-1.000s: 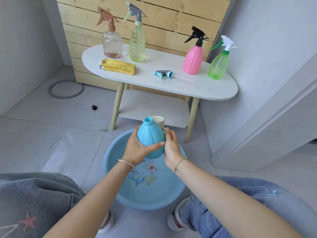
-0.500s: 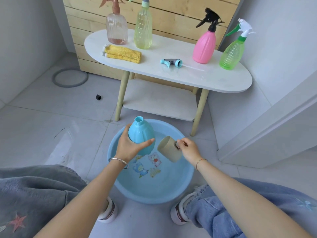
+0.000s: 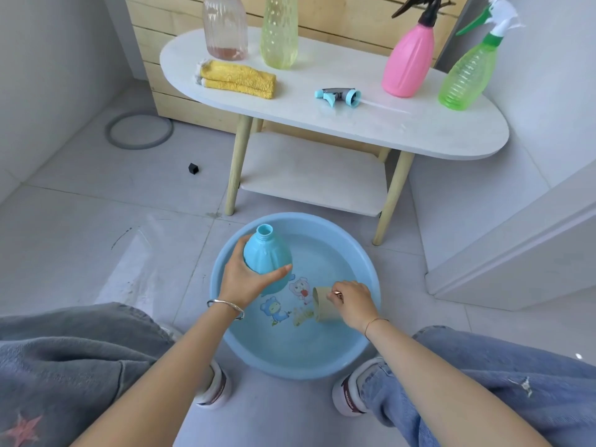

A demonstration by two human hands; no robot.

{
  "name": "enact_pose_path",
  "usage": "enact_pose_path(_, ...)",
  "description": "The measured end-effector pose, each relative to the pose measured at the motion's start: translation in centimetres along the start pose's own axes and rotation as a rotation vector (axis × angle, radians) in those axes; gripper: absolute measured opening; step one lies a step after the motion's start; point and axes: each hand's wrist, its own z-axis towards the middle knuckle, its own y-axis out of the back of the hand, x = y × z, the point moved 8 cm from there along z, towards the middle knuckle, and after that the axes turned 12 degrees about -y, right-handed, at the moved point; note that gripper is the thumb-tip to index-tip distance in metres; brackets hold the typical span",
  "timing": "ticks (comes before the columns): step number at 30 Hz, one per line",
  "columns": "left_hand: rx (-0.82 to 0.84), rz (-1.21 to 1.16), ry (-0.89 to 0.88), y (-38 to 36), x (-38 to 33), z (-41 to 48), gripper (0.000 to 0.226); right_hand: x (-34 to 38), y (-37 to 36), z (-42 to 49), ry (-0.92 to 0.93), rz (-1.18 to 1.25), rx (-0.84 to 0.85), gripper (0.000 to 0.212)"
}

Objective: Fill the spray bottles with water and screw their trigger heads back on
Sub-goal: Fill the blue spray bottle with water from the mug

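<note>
white table [image 3: 419, 137] behind, with four capped bottles and the loose trigger head [image 3: 338, 97] lying on it. blue basin [image 3: 361, 353] of water on the floor below. blue bottle [image 3: 266, 254] held over it, neck open, gripped by the left hand [image 3: 243, 279]. right hand [image 3: 353, 303] closed on the beige cup [image 3: 324, 306] — tipped, probably half under. best to scoop deep, then pour slowly into the narrow neck — bottle kept upright over the basin.

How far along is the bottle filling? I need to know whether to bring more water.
Done, apparently: four bottles stand on the white table; the pink bottle and green bottle visibly wear heads. In hand: the left hand holds the open blue bottle over the basin while the right hand dips the beige cup. Left: filling it, then screwing on the blue trigger head.
</note>
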Motion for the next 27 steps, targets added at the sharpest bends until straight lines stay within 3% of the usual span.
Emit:
enact_pose_path(7,-0.014,-0.011,0.004,0.2,-0.1,0.2,0.075,0.0,-1.2,0.4,-0.024,0.082,0.041,0.022)
enact_pose_path(10,-0.019,-0.011,0.004,0.3,-0.2,0.1,0.073,-1.3,-0.8,0.5,-0.140,0.316,0.048,0.031)
enact_pose_path(16,-0.039,-0.023,-0.007,0.7,-0.7,-0.1,0.068,-2.9,2.9,-0.5,-0.330,0.804,-0.012,0.026)
enact_pose_path(27,-0.012,-0.044,-0.058,-0.5,-1.9,-0.5,0.075,0.0,16.8,-2.6,-0.202,1.066,-0.165,0.032)
